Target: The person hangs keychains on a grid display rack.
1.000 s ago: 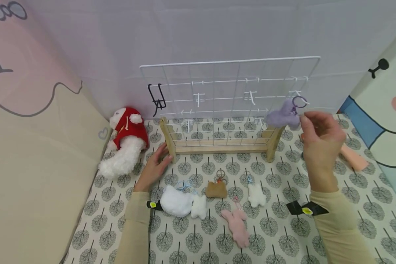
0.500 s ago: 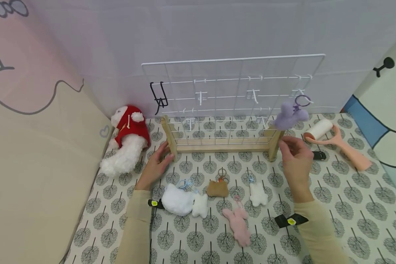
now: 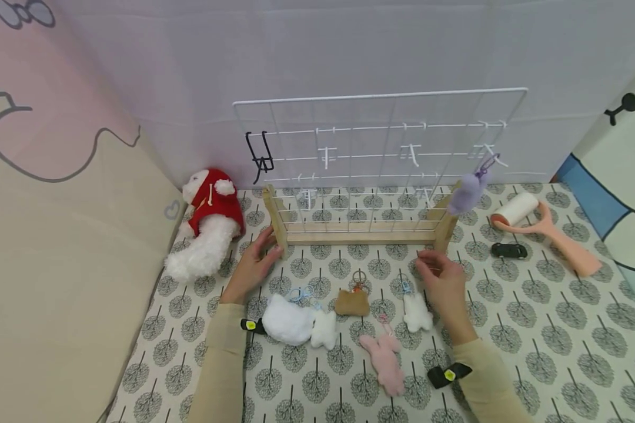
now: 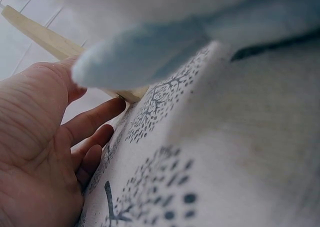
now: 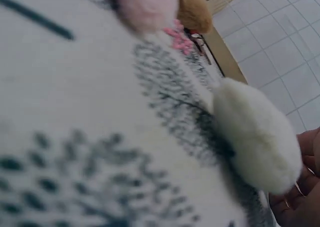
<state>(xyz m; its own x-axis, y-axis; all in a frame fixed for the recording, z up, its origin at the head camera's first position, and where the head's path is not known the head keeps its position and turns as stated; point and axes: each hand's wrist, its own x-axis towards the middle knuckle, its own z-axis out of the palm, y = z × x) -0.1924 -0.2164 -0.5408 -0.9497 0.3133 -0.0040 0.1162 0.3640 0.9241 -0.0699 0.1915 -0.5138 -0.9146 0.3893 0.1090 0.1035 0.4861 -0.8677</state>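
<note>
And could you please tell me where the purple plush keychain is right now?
In the head view, the purple plush keychain hangs from a hook at the right end of the white wire rack, near the right wooden leg.

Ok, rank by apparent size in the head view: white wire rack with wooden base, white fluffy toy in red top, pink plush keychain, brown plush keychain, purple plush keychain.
1. wire rack
2. fluffy toy
3. pink keychain
4. brown keychain, purple keychain: too close to rank
</note>
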